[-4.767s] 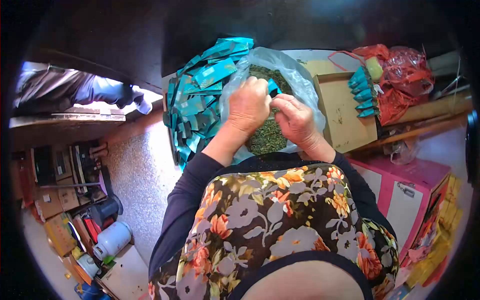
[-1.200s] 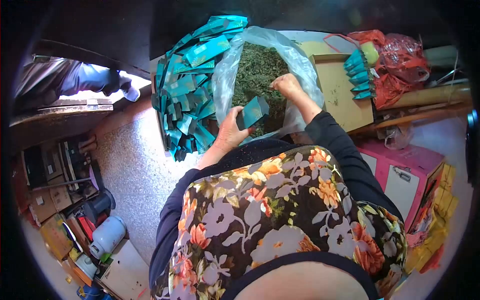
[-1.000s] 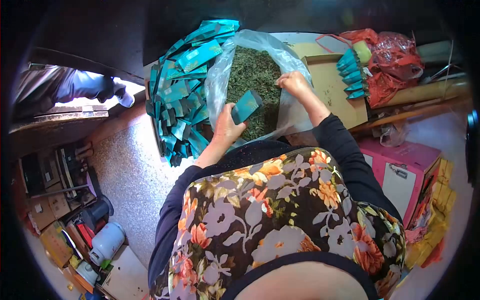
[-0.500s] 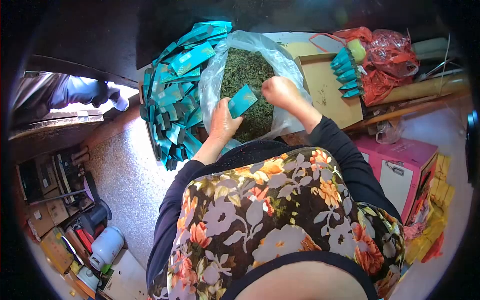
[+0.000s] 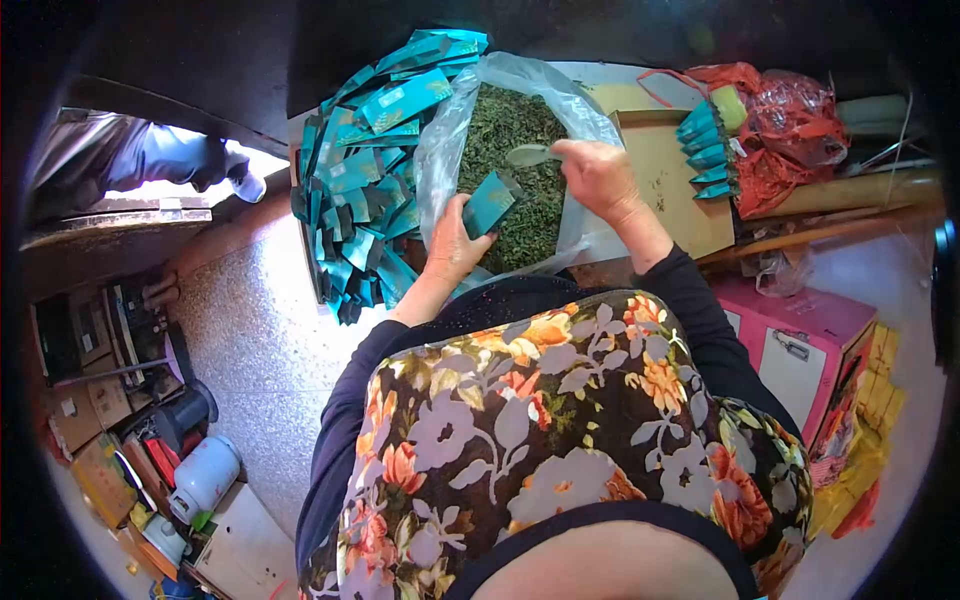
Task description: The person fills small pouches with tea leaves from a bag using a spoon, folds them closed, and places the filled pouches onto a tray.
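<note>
My left hand point(image 5: 456, 245) is closed around a small teal packet point(image 5: 492, 204), tilted with its upper end towards the right. My right hand point(image 5: 600, 178) grips the handle of a pale spoon point(image 5: 530, 155), whose bowl lies over the dried green leaves point(image 5: 510, 122), just above the packet's mouth and apart from it. I cannot tell whether the spoon touches the leaves. The leaves fill a clear plastic bag point(image 5: 440, 140) with its rim folded open. Left of the bag, many similar teal packets point(image 5: 350, 190) are heaped.
A shallow cardboard box point(image 5: 675, 185) stands right of the bag, with several teal packets point(image 5: 706, 150) lined up at its far edge. Red plastic bags point(image 5: 790, 120) lie beyond. A pink box point(image 5: 790, 330) is below. A person's legs point(image 5: 180, 160) show at the left.
My right hand has drawn back from the packet's mouth towards the right, and the spoon now shows plainly. The left hand still holds the packet. The whole view has shifted slightly.
</note>
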Demonstrator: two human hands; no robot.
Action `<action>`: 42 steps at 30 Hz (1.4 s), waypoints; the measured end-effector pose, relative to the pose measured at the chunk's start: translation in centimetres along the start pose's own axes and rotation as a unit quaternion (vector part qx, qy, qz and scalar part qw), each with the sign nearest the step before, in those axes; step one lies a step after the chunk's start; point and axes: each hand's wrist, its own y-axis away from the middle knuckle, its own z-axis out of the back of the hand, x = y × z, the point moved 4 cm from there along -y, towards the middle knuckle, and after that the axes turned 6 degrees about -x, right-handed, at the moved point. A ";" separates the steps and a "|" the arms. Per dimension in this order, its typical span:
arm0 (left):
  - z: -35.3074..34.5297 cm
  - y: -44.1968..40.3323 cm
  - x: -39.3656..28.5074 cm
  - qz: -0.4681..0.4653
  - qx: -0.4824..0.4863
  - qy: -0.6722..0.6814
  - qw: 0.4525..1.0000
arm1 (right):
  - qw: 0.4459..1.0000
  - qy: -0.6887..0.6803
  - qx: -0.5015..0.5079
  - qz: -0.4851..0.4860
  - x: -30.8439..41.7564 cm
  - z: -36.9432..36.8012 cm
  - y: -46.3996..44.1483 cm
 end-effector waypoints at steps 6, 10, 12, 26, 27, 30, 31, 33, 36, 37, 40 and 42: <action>0.3 0.8 0.6 -0.002 -0.010 0.008 1.000 | 0.978 0.187 0.086 -0.042 -4.5 -7.6 2.4; 0.8 1.2 0.4 -0.009 -0.008 0.011 1.000 | 0.972 0.155 0.171 -0.051 -3.6 -11.4 3.6; 1.0 1.4 0.4 -0.010 -0.007 0.012 1.000 | 0.976 0.092 0.161 -0.110 -3.6 -12.8 4.8; 0.1 1.6 0.8 -0.007 0.021 -0.006 1.000 | 0.960 -0.065 0.033 -0.270 -4.1 -15.9 5.3; 0.1 1.6 0.7 -0.007 0.021 -0.007 1.000 | 0.941 -0.098 0.049 -0.321 -4.3 -16.1 5.5; 0.2 1.6 0.8 0.004 0.030 -0.010 0.999 | 0.860 -0.222 0.076 -0.454 -5.2 -16.5 6.0; 0.2 1.6 0.9 0.010 0.033 -0.011 0.999 | 0.821 -0.273 0.083 -0.494 -4.7 -15.2 5.6; 0.1 1.6 0.9 0.015 0.035 -0.009 0.999 | 0.797 -0.299 0.098 -0.516 -5.1 -14.3 5.7; 0.0 1.4 1.0 0.021 0.037 -0.024 0.999 | 0.769 -0.339 0.102 -0.532 -5.5 -13.1 5.9; -0.2 1.4 1.1 0.017 0.038 -0.016 0.999 | 0.761 -0.350 0.102 -0.537 -5.6 -12.4 5.8; -0.6 1.0 1.0 0.003 0.036 -0.007 0.999 | 0.758 -0.367 0.092 -0.532 -5.9 -10.6 5.5; -0.7 0.8 0.5 -0.015 0.033 -0.013 0.999 | 0.753 -0.373 0.074 -0.537 -6.0 -9.3 5.1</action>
